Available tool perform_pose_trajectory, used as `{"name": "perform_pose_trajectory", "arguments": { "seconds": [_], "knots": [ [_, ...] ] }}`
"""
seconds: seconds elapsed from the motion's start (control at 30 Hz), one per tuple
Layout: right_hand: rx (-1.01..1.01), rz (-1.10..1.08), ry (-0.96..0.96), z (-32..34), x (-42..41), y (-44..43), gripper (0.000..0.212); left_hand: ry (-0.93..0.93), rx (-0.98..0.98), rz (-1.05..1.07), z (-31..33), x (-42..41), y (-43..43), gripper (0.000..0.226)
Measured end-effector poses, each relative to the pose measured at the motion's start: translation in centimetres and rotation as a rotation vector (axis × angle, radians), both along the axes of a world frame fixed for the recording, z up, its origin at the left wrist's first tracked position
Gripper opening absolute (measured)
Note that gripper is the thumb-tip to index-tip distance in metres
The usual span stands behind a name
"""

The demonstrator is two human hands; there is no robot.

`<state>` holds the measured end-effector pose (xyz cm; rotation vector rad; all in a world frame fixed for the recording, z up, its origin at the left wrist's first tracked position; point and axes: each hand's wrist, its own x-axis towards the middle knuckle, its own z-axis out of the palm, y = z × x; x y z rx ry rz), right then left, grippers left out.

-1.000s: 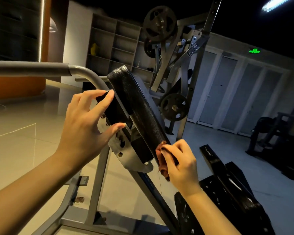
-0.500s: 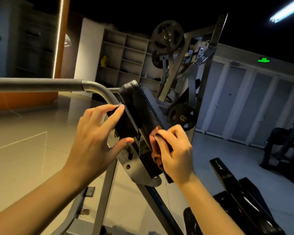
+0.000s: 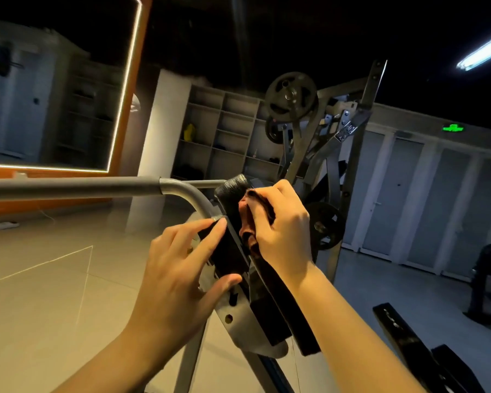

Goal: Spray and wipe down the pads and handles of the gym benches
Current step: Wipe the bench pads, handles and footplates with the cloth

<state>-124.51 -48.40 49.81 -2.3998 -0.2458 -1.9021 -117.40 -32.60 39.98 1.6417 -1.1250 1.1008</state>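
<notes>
A black padded back rest point(image 3: 233, 191) stands tilted on a grey machine frame in the middle of the view. My right hand point(image 3: 284, 225) grips a reddish-brown cloth point(image 3: 250, 222) and presses it against the pad's upper edge, close under the top. My left hand point(image 3: 182, 268) holds the black backing block point(image 3: 230, 251) behind the pad, fingers on its upper part and thumb at its lower side. A grey bent handle tube point(image 3: 165, 185) runs from the left edge to the pad. No spray bottle shows.
A weight machine with plates point(image 3: 291, 95) stands right behind the pad. Open shelving point(image 3: 219, 137) lines the far wall, and a lit orange-framed mirror point(image 3: 122, 109) hangs at left. Black seat pads point(image 3: 403, 333) lie low at right. Tiled floor spreads to the left.
My right hand has slid the cloth up along the pad, from its lower end to near the top. My left hand kept its hold on the backing block. The view tilted upward.
</notes>
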Motion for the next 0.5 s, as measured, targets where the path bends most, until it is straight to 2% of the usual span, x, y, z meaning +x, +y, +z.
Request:
{"name": "perform_pose_trajectory", "arguments": {
  "seconds": [0.2,0.33,0.43,0.5],
  "knots": [
    [-0.007,-0.033,0.037,-4.8,-3.8,-1.8,0.017,-0.014,-0.029,-0.011,-0.3,-0.3,-0.7,0.071],
    [-0.075,-0.027,0.050,-1.0,-0.8,-0.3,0.011,0.004,-0.017,-0.028,-0.3,-0.3,-0.6,0.076],
    [-0.110,-0.024,0.037,2.7,1.9,1.2,0.015,0.009,-0.008,-0.014,-0.3,-0.2,-0.5,0.076],
    [-0.139,-0.045,0.075,2.9,2.0,1.4,0.016,-0.007,0.000,0.015,-0.3,0.0,-0.4,0.074]
  ]
}}
